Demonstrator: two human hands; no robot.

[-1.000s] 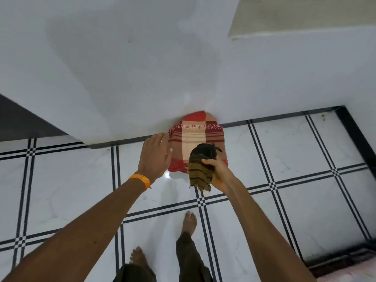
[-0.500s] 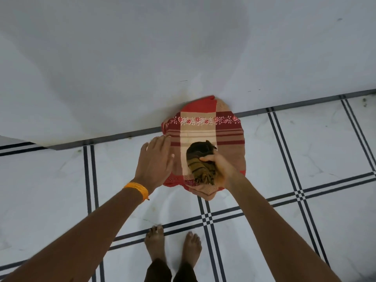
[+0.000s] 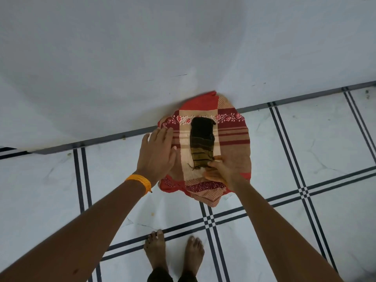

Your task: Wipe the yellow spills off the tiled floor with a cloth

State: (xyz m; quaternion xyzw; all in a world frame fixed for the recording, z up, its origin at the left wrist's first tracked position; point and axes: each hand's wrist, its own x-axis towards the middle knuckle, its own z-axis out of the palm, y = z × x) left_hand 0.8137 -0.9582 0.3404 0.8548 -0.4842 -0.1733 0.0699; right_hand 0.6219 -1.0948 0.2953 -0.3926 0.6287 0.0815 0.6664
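**The cloth strip lies dead ahead of my right hand point(image 3: 221, 173), pointing at the wall.**
My right fingers pinch the near end of the dark striped cloth point(image 3: 202, 142). Its long axis runs away from me toward the wall edge of the tiled floor point(image 3: 305, 139), and it lies on top of a red checked cloth point(image 3: 234, 143). My left hand point(image 3: 156, 152) lies flat, fingers straight, on that red cloth's left border, just beside the strip. One small yellow speck point(image 3: 152, 214) sits nearer my feet point(image 3: 156, 247), so I judge the strip must come back toward me.
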